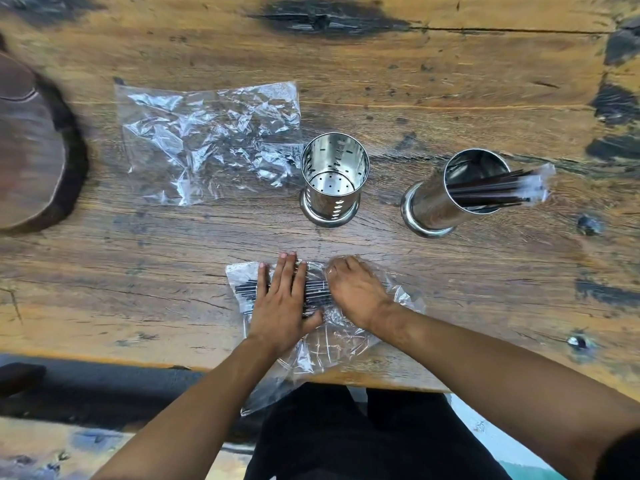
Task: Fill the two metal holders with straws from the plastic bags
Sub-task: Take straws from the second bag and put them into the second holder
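A clear plastic bag (329,344) with black straws (246,291) lies at the table's near edge. My left hand (282,303) presses flat on the bag and straws, fingers straight. My right hand (356,289) rests beside it, fingers curled down onto the bag; whether it grips the plastic or the straws I cannot tell. Beyond stand two perforated metal holders: the left holder (332,199) is empty, the right holder (433,202) holds black wrapped straws (498,190) leaning right.
A second, crumpled empty plastic bag (207,143) lies flat at the middle left. A dark round wooden slab (31,150) sits at the left edge. The wooden table (450,98) stretches far beyond the holders. My dark-clothed lap shows below the near edge.
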`<state>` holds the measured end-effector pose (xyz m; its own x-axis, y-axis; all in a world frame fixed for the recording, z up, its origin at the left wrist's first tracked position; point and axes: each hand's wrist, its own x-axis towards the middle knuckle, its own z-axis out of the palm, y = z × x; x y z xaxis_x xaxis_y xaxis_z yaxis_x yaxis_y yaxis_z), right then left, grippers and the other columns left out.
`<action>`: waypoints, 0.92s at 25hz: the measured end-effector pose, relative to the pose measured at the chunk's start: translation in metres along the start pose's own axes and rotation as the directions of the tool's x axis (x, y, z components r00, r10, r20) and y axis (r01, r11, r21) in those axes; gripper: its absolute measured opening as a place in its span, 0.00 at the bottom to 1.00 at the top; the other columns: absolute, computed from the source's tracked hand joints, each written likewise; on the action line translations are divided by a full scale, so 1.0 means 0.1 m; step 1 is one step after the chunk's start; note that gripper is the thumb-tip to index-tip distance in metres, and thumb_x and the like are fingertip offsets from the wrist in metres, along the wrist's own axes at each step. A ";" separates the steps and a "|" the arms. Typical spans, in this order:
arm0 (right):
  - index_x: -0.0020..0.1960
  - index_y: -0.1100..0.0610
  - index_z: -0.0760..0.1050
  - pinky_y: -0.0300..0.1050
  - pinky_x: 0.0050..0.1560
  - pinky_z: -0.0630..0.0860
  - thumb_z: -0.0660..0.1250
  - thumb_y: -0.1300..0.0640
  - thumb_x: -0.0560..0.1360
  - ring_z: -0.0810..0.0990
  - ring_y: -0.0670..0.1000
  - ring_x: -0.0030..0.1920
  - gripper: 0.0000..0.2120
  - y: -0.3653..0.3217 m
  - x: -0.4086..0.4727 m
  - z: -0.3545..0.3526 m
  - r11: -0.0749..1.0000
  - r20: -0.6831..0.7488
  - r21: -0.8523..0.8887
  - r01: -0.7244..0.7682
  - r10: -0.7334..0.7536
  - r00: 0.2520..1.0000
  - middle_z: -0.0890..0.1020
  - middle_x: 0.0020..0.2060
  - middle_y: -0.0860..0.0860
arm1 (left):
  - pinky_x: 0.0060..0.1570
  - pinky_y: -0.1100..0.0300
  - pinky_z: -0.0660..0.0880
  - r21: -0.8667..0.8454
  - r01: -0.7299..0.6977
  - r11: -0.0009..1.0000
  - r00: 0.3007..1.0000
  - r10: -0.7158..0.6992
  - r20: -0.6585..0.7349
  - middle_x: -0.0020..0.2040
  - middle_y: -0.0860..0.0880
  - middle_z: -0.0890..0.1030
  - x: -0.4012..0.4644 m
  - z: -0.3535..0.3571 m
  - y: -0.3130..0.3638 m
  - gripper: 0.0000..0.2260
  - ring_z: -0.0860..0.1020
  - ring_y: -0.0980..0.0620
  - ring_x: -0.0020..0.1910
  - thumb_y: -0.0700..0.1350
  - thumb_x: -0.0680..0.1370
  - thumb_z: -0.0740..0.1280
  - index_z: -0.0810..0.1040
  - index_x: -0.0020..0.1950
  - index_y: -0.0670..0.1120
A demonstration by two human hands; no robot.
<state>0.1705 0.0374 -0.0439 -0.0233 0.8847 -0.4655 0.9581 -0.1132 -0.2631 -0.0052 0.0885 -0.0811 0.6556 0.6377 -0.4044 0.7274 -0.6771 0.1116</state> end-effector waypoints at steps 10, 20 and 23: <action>0.60 0.64 0.74 0.47 0.49 0.82 0.63 0.71 0.76 0.80 0.54 0.41 0.14 0.11 -0.05 -0.15 1.000 0.133 -0.010 -0.020 0.021 0.991 0.80 0.41 0.55 | 0.81 0.42 0.53 -0.130 -0.004 0.992 0.998 -0.005 -0.069 0.82 0.39 0.58 -0.07 0.06 -0.15 0.44 0.55 0.41 0.82 0.69 0.74 0.61 0.59 0.82 0.42; 0.68 0.53 0.69 0.45 0.51 0.77 0.72 0.53 0.76 0.83 0.53 0.54 0.23 0.47 -0.33 -0.09 0.983 0.203 0.163 -0.087 0.052 0.978 0.82 0.57 0.52 | 0.80 0.41 0.51 -0.098 0.024 0.995 0.997 -0.031 -0.072 0.82 0.38 0.58 -0.18 0.13 -0.23 0.46 0.56 0.39 0.82 0.70 0.73 0.62 0.59 0.82 0.41; 0.62 0.50 0.73 0.42 0.46 0.74 0.72 0.51 0.74 0.82 0.51 0.51 0.17 0.69 -0.48 -0.10 0.973 0.265 0.186 -0.140 0.087 0.960 0.82 0.52 0.48 | 0.80 0.42 0.48 -0.069 0.020 0.997 0.999 -0.022 -0.030 0.83 0.38 0.54 -0.18 0.14 -0.28 0.49 0.52 0.39 0.83 0.72 0.73 0.60 0.54 0.83 0.41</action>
<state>0.2401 -0.0082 -0.0315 -0.0148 0.7196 -0.6942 0.8820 -0.3177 -0.3481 -0.0403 0.0907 -0.0894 0.6453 0.6631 -0.3794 0.7525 -0.6374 0.1658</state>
